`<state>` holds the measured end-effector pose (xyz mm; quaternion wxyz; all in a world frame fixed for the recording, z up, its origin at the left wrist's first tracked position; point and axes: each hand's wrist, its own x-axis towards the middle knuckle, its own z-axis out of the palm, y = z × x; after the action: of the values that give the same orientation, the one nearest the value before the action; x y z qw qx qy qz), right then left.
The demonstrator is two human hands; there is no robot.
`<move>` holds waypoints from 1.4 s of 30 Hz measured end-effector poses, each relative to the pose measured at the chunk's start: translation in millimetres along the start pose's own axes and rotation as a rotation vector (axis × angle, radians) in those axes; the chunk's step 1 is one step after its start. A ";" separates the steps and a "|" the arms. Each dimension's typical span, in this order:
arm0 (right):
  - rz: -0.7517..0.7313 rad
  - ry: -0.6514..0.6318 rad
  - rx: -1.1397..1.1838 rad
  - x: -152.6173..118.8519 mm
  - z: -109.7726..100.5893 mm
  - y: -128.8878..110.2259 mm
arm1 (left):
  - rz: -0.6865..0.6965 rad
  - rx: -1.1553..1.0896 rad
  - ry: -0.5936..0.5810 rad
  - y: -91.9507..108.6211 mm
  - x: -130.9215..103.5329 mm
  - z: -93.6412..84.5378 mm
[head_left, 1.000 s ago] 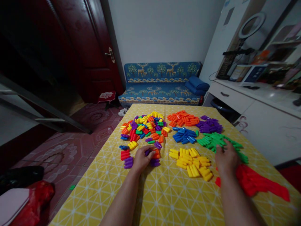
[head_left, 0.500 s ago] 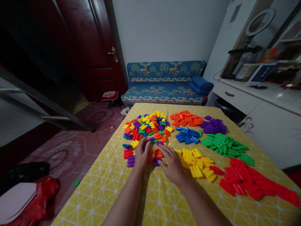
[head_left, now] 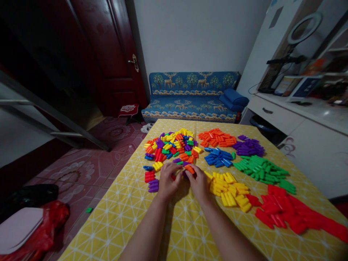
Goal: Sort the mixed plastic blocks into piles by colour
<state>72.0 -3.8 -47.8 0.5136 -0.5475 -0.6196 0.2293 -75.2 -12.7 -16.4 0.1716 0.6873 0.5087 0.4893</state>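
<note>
My left hand point(head_left: 169, 182) is curled over the near side of the mixed pile, a bit of a red plastic block point(head_left: 173, 177) showing between thumb and fingers. Close beside it, my right hand point(head_left: 199, 184) pinches an orange plastic block point(head_left: 189, 169). Some purple shows beneath that block, mostly hidden by the fingers. Left of my left hand lie purple blocks point(head_left: 153, 186), red blocks point(head_left: 149, 177) and yellow blocks point(head_left: 157, 166). The mixed-colour pile point(head_left: 174, 146) spreads just beyond both hands.
Sorted heaps of yellow point(head_left: 228, 188), red point(head_left: 288, 208), green point(head_left: 261, 168), blue point(head_left: 218, 157), orange point(head_left: 216, 137) and purple blocks point(head_left: 248, 146) cover the right side of the patterned table point(head_left: 130, 217). A sofa point(head_left: 190, 101) stands behind; one green block point(head_left: 89, 210) lies on the floor.
Both hands have drawn closer together and their fingers have closed. The orange block is now lifted in my right hand, and the blocks that lay between the hands are gathered up or covered.
</note>
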 end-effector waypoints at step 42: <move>0.296 0.083 0.202 89.3 -85.1 24.6 | -0.049 0.103 -0.108 -12.1 4.0 6.3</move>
<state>169.7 61.4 -2.9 0.5516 -0.5874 -0.4845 0.3406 -76.3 -2.5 -26.2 0.1749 0.7078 0.5401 0.4203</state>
